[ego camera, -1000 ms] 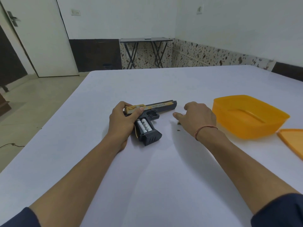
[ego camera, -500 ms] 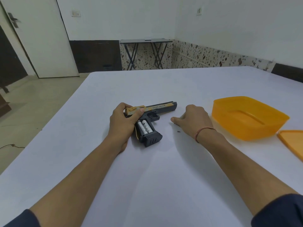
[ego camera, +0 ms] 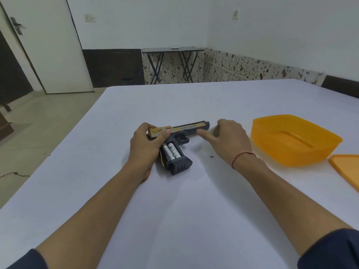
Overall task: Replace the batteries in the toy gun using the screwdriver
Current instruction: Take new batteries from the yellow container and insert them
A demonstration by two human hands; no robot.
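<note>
Toy gun black with gold slide, flat on white table, grip cover off, two white batteries exposed. Left hand wrapped around rear of slide. Right hand loosely curled at muzzle end, thumb extended near barrel; contents cannot tell. Small dark screw on table beside right wrist.

Words on the toy gun

The toy gun has small dark print on its gold top strip, too blurry to read. The two batteries carry tiny unreadable marks.
</note>
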